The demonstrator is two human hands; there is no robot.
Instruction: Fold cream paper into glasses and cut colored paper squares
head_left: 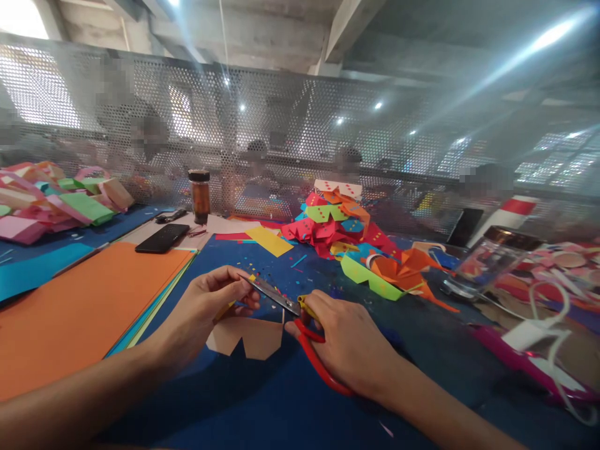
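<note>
- The right hand (344, 340) is closed around the handles of the scissors (276, 294); one handle is red and the other is yellow
- The scissors are above the blue table (281, 412), between the two hands, with their blades pointing to the left hand (218, 294); the blades look to be nearly together
- The left hand has its thumb and forefinger pressed together near the blade tips, and it pinches yellow paper (252, 277), of which only small parts are visible
- Just below the hands there is a beige paper piece (267, 340) with a notch in its lower edge; it cannot be told whether it touches the table
- Small coloured scraps (274, 299) are scattered on the table beyond the scissors
- To the left of the hands lies a large orange sheet (107, 294), and near its far edge is a black phone (162, 239)
- Behind the phone stands a jar with brown contents (201, 200)
- Beyond the hands is a pile of bright cut paper (323, 231), and a light green piece (370, 279) lies at its near side
- On the right side there are a clear jar (490, 259), which looks tilted, and a white cable (560, 312)
- A perforated metal screen (281, 112) stands behind the table
</note>
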